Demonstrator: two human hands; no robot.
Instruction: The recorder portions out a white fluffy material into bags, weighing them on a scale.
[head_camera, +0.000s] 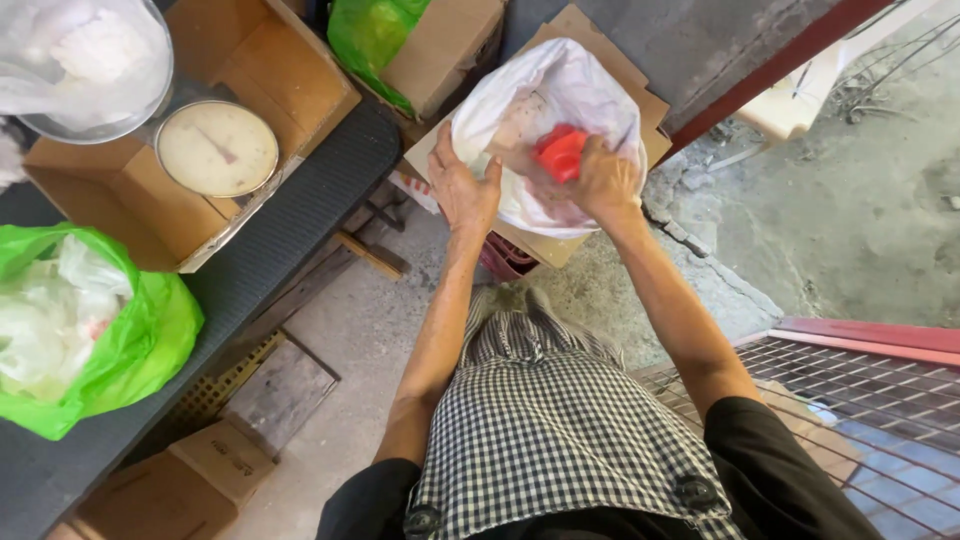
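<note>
Two bare hands work at a white plastic bag (560, 90) that sits open on a piece of flat cardboard (580, 30) over a low red crate (505, 258), down on the concrete floor (380, 320). The left hand (465, 185) lies against the bag's near rim, fingers spread and cupped around the plastic, its grip loose rather than clenched. The right hand (605, 180) reaches inside the mouth of the bag, its grip closed around a small red scoop (560, 152) (a cup-like plastic piece, partly hidden by the fingers). The bag's contents look pale and powdery, though they are hard to make out.

To the left, a dark worktop (300, 210) carries a cardboard box (240, 60) with a round dial scale (217, 148) set in it, a clear plastic container (80, 60) at the corner, and a bright green bag (140, 350) holding pale wrapped things. A second green bag (370, 35) sits in another box beyond. The person wears a checked apron (550, 420).
</note>
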